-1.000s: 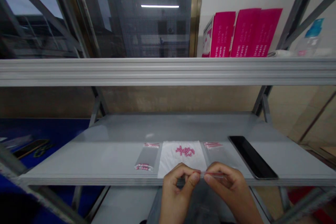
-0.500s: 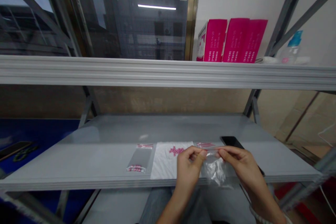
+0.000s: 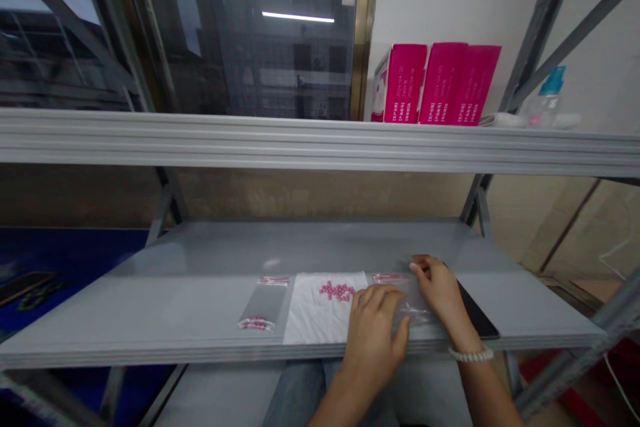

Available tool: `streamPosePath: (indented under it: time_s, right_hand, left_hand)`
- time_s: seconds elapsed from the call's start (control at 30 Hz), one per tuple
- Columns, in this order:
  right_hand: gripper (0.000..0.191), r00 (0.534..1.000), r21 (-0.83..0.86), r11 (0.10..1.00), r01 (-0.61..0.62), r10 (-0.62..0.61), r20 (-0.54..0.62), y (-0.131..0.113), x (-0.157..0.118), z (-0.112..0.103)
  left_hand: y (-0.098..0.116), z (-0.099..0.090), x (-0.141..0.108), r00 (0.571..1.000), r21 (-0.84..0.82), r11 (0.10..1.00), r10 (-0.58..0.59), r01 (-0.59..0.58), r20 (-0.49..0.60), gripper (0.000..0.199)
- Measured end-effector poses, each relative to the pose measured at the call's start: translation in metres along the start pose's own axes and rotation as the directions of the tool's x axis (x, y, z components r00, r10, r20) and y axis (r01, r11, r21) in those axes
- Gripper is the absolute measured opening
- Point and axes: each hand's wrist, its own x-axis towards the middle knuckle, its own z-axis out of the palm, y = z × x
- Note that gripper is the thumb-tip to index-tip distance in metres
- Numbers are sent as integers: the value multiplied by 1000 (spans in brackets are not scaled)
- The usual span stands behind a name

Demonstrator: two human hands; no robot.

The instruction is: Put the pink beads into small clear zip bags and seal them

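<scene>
A clear zip bag (image 3: 414,300) lies on the shelf table between my hands, and a pink-red zip strip (image 3: 389,278) shows at its far left. My left hand (image 3: 374,327) is over the near left side of the bag, thumb apart from the bent fingers, holding nothing. Beside the bag's right side is my right hand (image 3: 441,290), its fingers curled loosely with a small gap to the thumb; nothing shows in it. Pink beads (image 3: 337,291) lie clustered on a white cloth (image 3: 313,313), left of my left hand. Another clear zip bag (image 3: 264,303) holds pink beads at its near end.
A black phone (image 3: 477,313) lies partly behind my right wrist. On the raised shelf (image 3: 300,143) stand pink boxes (image 3: 407,83) and a clear bottle with a blue top (image 3: 547,97). Metal posts frame both sides. A blue surface (image 3: 75,247) lies at the left.
The clear bag that both hands held up by its top edge now lies on the table. My hands have let go of it and moved apart, the right one farther back.
</scene>
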Motion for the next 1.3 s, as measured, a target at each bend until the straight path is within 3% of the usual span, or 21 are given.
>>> streamPosePath:
  time_s: [0.17,0.23,0.33,0.4,0.5,0.63,0.7,0.77,0.87,0.9,0.93,1.0,1.03,1.1,1.17,1.23,1.3]
  right_hand:
    - [34,988,-21,988,151,-151,-37,-43,-33,5]
    - [29,950,54,953,298,-301,78,-70,-56,25]
    - [39,838,170,893,418,-451,308,-110,-90,66]
    - [42,781,150,881,450,-469,413,-130,-108,94]
    - [40,713,101,853,512,-488,504,-147,-124,124]
    - [37,700,92,839,536,-503,507,-149,-131,138]
    - [42,733,174,863,474,-496,466,-144,-131,136]
    - [40,806,295,891,346,-443,392,-137,-128,130]
    - [23,901,482,876,-8,-203,384,-129,-119,119]
    - [29,893,538,826,-169,-103,438,-127,-116,115]
    - [41,856,578,745,-333,-18,516,-125,-112,112]
    - [61,743,595,545,-591,82,664,-123,-108,106]
    - [65,699,588,461,-664,103,708,-123,-107,104]
    - [59,670,596,372,-712,106,735,-122,-107,100]
    - [48,690,624,357,-695,84,719,-121,-108,95]
    - [42,689,623,375,-686,58,723,-119,-109,88]
    - [38,655,590,400,-701,33,755,-115,-109,79]
  left_hand:
    - [-29,-38,-30,967,42,999,18,-8,-252,26]
    - [-49,-59,-48,936,95,991,-56,95,-346,22]
    - [-83,-90,-76,863,199,939,-156,280,-481,23]
    - [-101,-107,-90,827,251,891,-204,379,-523,25]
    - [-119,-122,-102,818,288,860,-224,421,-529,24]
    - [-126,-127,-106,816,295,861,-207,413,-539,21]
    - [-125,-126,-107,799,280,866,-198,414,-568,24]
    - [-121,-126,-107,771,258,873,-186,414,-609,26]
    - [-105,-124,-107,728,185,914,-152,360,-668,23]
    - [-98,-124,-107,719,153,933,-139,325,-681,20]
    - [-91,-123,-107,717,121,951,-128,286,-685,17]
    - [-79,-121,-108,741,71,974,-115,216,-662,15]
    - [-74,-120,-109,763,52,981,-110,185,-637,15]
    - [-67,-120,-111,818,14,991,-102,133,-567,17]
    - [-65,-121,-112,848,-35,992,-120,120,-516,18]
    - [-64,-123,-112,849,-104,983,-184,153,-494,17]
    - [-65,-126,-112,835,-195,960,-270,199,-478,17]
